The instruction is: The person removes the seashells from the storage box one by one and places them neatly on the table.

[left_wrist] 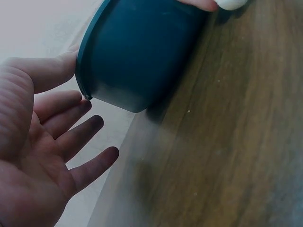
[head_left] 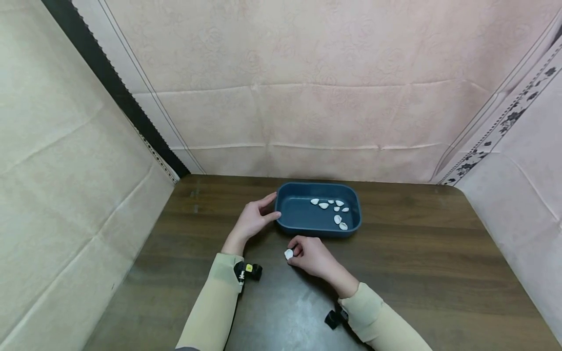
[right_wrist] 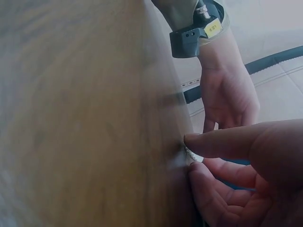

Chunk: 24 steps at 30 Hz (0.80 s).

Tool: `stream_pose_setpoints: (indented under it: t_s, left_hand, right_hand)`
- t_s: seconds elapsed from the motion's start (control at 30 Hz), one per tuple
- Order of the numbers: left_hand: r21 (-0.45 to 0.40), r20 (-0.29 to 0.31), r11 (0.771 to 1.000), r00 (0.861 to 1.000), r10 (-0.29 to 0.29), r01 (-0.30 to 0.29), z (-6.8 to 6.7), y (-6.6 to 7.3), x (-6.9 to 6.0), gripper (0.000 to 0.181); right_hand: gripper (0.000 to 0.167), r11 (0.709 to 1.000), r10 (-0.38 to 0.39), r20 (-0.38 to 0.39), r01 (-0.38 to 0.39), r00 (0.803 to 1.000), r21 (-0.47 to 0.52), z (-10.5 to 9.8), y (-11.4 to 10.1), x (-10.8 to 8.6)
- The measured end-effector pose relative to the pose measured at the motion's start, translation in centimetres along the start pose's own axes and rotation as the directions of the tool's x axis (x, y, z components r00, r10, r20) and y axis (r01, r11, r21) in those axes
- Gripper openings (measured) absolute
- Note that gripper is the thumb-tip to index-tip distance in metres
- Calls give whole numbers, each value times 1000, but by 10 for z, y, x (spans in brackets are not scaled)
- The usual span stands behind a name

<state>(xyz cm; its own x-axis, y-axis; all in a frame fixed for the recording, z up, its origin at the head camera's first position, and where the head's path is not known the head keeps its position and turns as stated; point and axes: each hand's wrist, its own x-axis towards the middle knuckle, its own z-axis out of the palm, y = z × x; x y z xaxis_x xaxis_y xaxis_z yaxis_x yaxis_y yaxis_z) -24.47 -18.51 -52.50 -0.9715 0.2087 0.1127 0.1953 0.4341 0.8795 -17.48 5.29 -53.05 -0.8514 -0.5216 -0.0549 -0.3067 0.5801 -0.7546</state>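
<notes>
A dark blue rectangular tray (head_left: 287, 228) rests on the table, with several small white shell-like pieces (head_left: 323, 205) scattered inside. My left hand (head_left: 252, 222) is at the tray's left end. In the left wrist view its thumb (left_wrist: 54, 71) touches the rim, and the other fingers (left_wrist: 80, 139) are extended and spread. In front of the tray, close to the tabletop, my right hand (head_left: 313, 258) pinches one white shell-like piece (head_left: 288, 254) between thumb and fingertips. Only a pale ridged edge of that piece (right_wrist: 191, 155) shows in the right wrist view.
The brown wood-grain table (head_left: 417, 263) extends to both sides of the tray. Pale patterned cloth (head_left: 307, 131) hangs behind it, with more cloth at left and right. Black wrist cameras (head_left: 252, 271) sit on both sleeves.
</notes>
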Motion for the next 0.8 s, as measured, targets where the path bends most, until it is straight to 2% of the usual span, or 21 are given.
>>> stream_pose_setpoints:
  t_s: [0.23,0.57,0.7,0.8]
  left_hand:
    - [-10,2,1000,1000,-1,1,-1,0,-1,63]
    - [-6,1,1000,1000,3,-3,0,-2,-1,63]
    - [-2,0,1000,1000,4,-4,0,-2,-2,62]
    - [1,-1,1000,1000,9,-9,-1,-1,-2,62]
  right_hand:
    - [19,999,49,10,-49,999,-14,2,2,4]
    - [23,999,44,10,-44,999,-33,0,-6,0]
    - [24,1000,26,20,-26,999,-10,-2,-5,0]
    - [26,1000,-21,19,21,1000,-4,2,7,5]
